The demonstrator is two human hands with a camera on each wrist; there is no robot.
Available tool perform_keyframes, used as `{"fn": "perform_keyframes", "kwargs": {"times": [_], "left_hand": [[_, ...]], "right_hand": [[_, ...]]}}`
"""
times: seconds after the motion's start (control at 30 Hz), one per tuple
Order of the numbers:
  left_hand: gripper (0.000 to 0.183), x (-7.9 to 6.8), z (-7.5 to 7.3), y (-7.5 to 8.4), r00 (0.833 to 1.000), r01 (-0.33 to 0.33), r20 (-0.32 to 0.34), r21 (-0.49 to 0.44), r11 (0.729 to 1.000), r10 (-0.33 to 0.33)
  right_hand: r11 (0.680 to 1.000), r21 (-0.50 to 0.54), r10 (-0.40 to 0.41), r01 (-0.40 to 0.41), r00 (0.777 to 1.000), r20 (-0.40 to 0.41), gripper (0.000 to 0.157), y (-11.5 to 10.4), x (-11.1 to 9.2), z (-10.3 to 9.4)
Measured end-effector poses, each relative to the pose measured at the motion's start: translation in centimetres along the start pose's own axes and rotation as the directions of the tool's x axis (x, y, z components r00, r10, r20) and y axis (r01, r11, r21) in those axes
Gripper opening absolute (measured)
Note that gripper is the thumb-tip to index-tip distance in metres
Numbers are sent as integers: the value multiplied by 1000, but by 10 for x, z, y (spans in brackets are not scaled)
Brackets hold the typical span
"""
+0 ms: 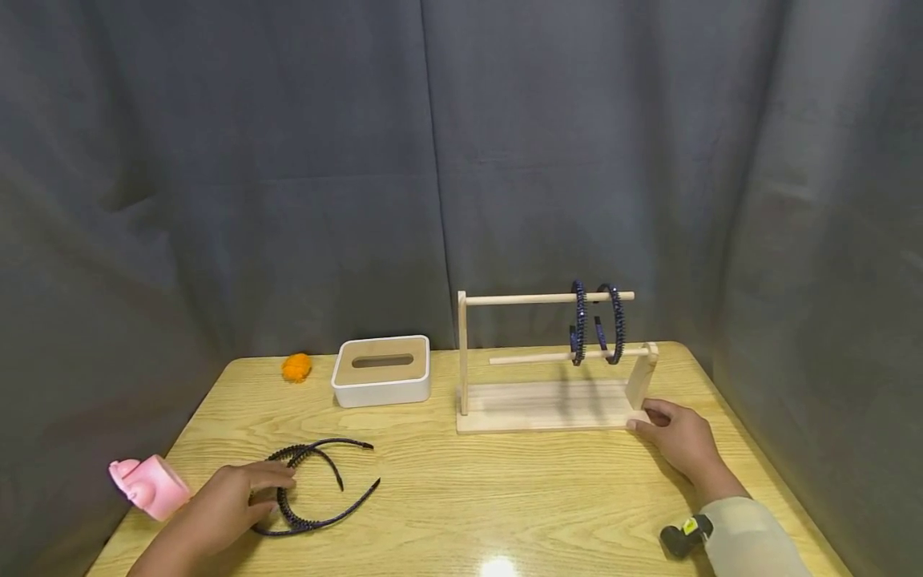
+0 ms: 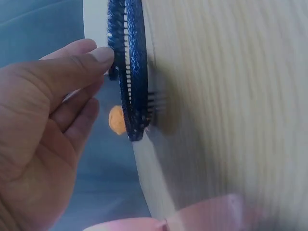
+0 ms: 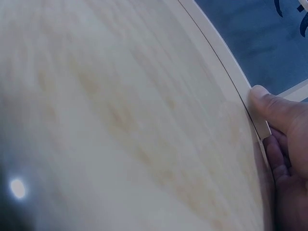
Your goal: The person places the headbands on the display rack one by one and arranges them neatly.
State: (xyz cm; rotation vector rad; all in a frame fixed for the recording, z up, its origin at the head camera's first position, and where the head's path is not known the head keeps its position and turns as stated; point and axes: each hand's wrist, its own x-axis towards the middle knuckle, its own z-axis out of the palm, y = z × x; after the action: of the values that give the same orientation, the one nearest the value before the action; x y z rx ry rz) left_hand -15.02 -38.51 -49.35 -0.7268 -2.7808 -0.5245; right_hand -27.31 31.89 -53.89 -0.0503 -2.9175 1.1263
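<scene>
Headbands [image 1: 317, 485] lay near the table's [image 1: 505, 497] front left corner, two dark toothed arcs overlapping. The left hand [image 1: 223, 509] rested on them, its fingers [image 2: 91, 57] curled loosely against the outer curve of one band; whether it had a true pinch, the views did not make clear. The right hand [image 1: 681, 439] lay relaxed, fingers straight, its tips touching the front right corner of the wooden rack [image 1: 548, 405], steadying the base. Two more bands [image 1: 597, 322] hung on the rack's top rod, toward its right end.

Such a band looked light, thin and springy: stiff enough across the arc to lift by one point, yet likely to flex and to snag its comb teeth on its neighbour. The top of the arc seemed the best place to hold it, pinched across its flat width, teeth turned away from the fingers.

A tissue box [image 1: 380, 370] and an orange ball [image 1: 296, 366] sat by the back edge, and a pink toy [image 1: 147, 483] at the left edge.
</scene>
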Motion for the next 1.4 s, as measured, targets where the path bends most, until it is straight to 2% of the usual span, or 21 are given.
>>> {"fn": "perform_keyframes", "kwargs": {"times": [0.2, 0.4, 0.5, 0.63, 0.7, 0.77, 0.9, 1.0, 1.13, 1.23, 1.33, 1.4], "left_hand": [[37, -3, 2, -6, 998, 45, 50, -69, 997, -41], [30, 1, 4, 2, 989, 31, 144, 17, 999, -33], [29, 4, 6, 10, 989, 13, 147, 48, 999, -20], [25, 7, 6, 18, 994, 2, 109, 72, 997, -10], [24, 8, 7, 22, 996, -31, 83, 96, 995, 23], [25, 10, 8, 24, 995, -93, 35, 122, 988, 90], [26, 15, 10, 28, 976, -194, -72, 140, 971, 205], [26, 20, 12, 32, 965, -215, -128, 126, 969, 230], [26, 27, 16, 38, 968, -138, -194, 112, 984, 158], [26, 32, 16, 42, 962, -67, -258, 100, 993, 91], [27, 35, 14, 48, 955, 22, -296, 32, 999, -12], [25, 38, 11, 53, 947, 97, -303, -32, 995, -103]], "right_hand": [[1000, -2, -1, 1, 1000, -7, 83, 2, 1, 1], [1000, -8, -6, 6, 1000, -14, 76, -1, 0, 1], [1000, -9, -3, 3, 1000, -18, 75, -1, 0, 1], [1000, -2, -5, 5, 1000, -15, 76, 0, 1, 1], [1000, 1, -4, 4, 1000, -12, 76, 0, 2, 1], [1000, 1, -1, 1, 1000, -8, 77, 0, 2, 1], [1000, 1, 4, -4, 1000, -6, 77, -1, 1, 2], [1000, -2, 4, -4, 1000, -7, 78, -1, 0, 2], [1000, -10, 9, -9, 1000, -4, 80, 0, 2, 2], [1000, -10, 7, -7, 1000, -5, 82, 3, 4, 3], [1000, -6, -3, 3, 1000, -8, 83, 4, 4, 4], [1000, -5, -9, 8, 1000, -10, 81, 3, 3, 4]]}}
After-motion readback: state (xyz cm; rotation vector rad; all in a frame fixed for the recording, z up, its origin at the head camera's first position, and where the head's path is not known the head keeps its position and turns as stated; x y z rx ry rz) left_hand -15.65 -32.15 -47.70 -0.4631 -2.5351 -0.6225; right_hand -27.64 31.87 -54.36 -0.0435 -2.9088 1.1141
